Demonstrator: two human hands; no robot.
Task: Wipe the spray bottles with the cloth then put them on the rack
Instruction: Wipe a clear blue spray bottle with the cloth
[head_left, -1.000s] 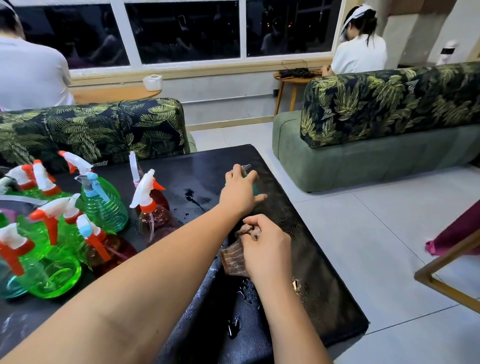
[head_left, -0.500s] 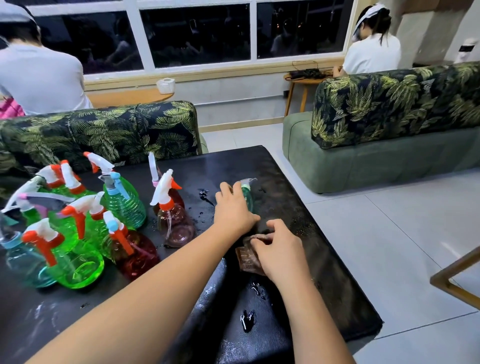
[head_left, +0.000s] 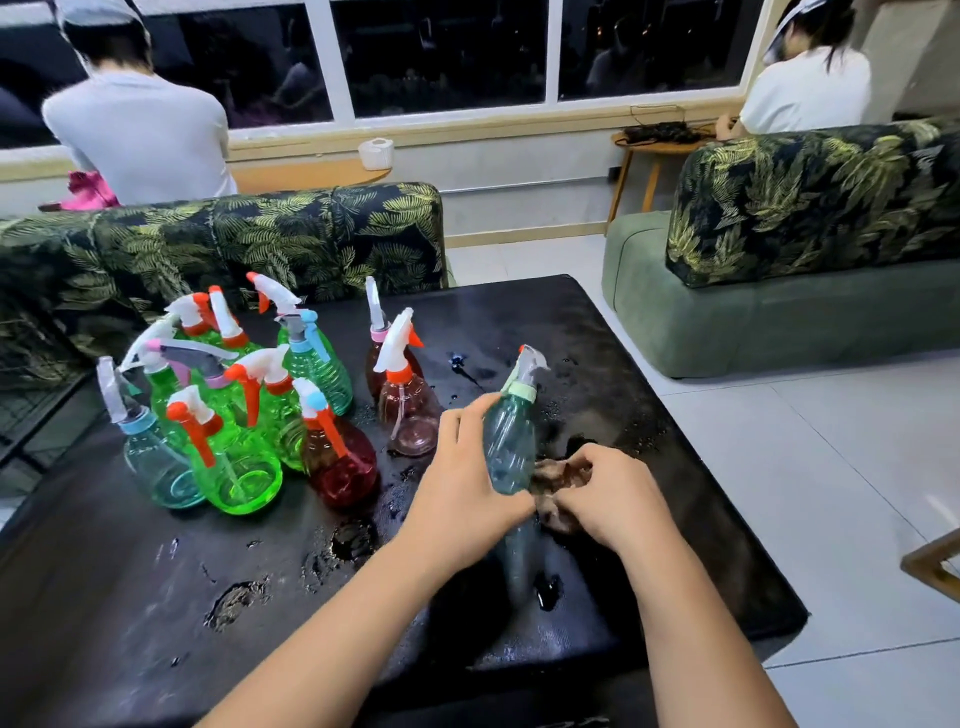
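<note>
On the wet black table (head_left: 156, 597) the left hand (head_left: 462, 499) grasps a pale teal spray bottle (head_left: 511, 441) round its body, tilted with its white trigger head toward one o'clock. At three o'clock of it the right hand (head_left: 613, 499) bunches a brown cloth (head_left: 556, 475) against the bottle's lower side. A pink spray bottle (head_left: 410, 421) stands at ten o'clock, a cluster of green, red and blue spray bottles (head_left: 228, 467) at nine. Beyond, at twelve o'clock, stands a leaf-print sofa (head_left: 260, 234)

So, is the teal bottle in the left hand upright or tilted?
Tilted. The left hand grips the teal bottle, and its spray head leans to the right of its base.
</note>
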